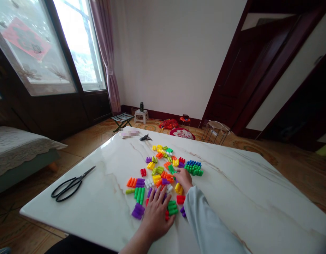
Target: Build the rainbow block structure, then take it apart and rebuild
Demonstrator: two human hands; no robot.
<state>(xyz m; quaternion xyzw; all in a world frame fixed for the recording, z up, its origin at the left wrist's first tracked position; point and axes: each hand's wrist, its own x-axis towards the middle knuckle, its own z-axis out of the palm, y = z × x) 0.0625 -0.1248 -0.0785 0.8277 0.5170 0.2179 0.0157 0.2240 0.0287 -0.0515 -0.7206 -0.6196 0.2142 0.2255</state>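
Note:
Small bright plastic blocks, ribbed like joined tubes, lie scattered over the white marble-patterned table (110, 201). My left hand (159, 211) rests palm down with its fingers spread over several of them. Beside it are a green block (172, 208), another green block (139, 195) and a purple block (138, 211). My right hand (184, 178), in a pale sleeve, reaches into the pile with curled fingers. Its fingertips are at a green block (171, 169); what they grip is hidden. Just beyond stands a blue-and-green cluster of blocks (194, 167).
Black-handled scissors (72, 185) lie at the table's left, and small pliers (145, 137) near the far edge. Beyond the table are a folding stool (122, 119), a white stool (141, 116) and a wire-framed stool (215, 132). A bed (25, 151) stands at the left.

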